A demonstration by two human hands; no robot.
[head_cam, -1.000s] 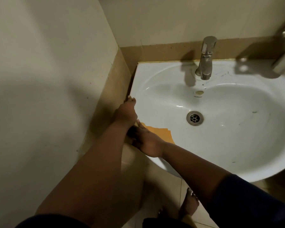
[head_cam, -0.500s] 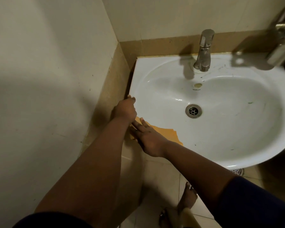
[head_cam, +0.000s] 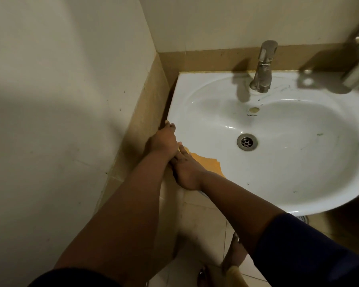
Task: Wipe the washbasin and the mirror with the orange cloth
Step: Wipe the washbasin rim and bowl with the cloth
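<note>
At far left a pale wall (head_cam: 60, 100) runs into the corner, edged low down by a tan tile band (head_cam: 145, 112). Against that band the left hand (head_cam: 164, 139) grips the basin's left rim, fingers curled over the edge. Just right of it, touching it, the right hand (head_cam: 187, 168) lies on the cloth (head_cam: 209, 162), its fingers stretched out flat and pressing the orange fabric onto the near-left rim of the basin (head_cam: 298, 183). Part of the cloth shows beyond the knuckles, lying inside the bowl's slope. Further right sits the drain (head_cam: 247, 142), with the overflow hole (head_cam: 254, 110) above it and the tap (head_cam: 262, 67) at the back rim. Faint smudges mark the bowl's right side. At the right edge a metal fixture (head_cam: 356, 73) juts in. Below the basin, a bare foot (head_cam: 233, 255) stands on the floor tiles (head_cam: 203, 224).
</note>
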